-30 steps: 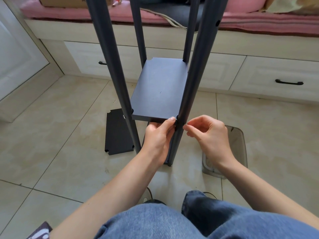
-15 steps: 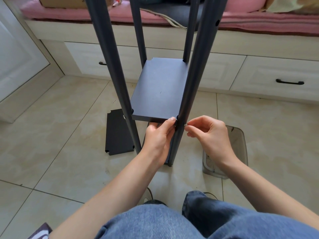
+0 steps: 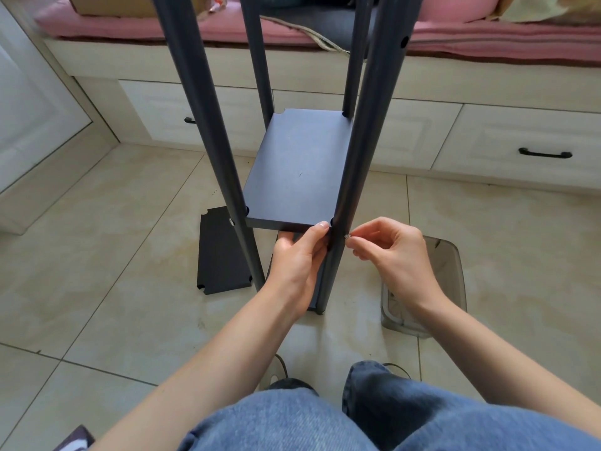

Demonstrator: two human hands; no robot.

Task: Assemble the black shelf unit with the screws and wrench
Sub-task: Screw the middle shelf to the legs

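Note:
The black shelf unit stands upright on the tiled floor, with several round poles rising out of view. A black shelf board (image 3: 297, 172) sits between the poles. My left hand (image 3: 300, 255) grips the board's near right corner from below, thumb on top beside the near right pole (image 3: 361, 151). My right hand (image 3: 387, 252) pinches a small silver screw (image 3: 346, 236) against that pole at board height. A screw head shows on the near left pole (image 3: 224, 157). No wrench is visible.
A loose black board (image 3: 222, 252) lies flat on the floor left of the unit. A translucent grey bin (image 3: 445, 275) stands on the floor to the right. White drawers and a pink-cushioned bench run along the back. My jeans-clad knees fill the bottom.
My right hand has shifted slightly left, bringing the screw up to the near right pole. My left hand and the shelf have stayed in place.

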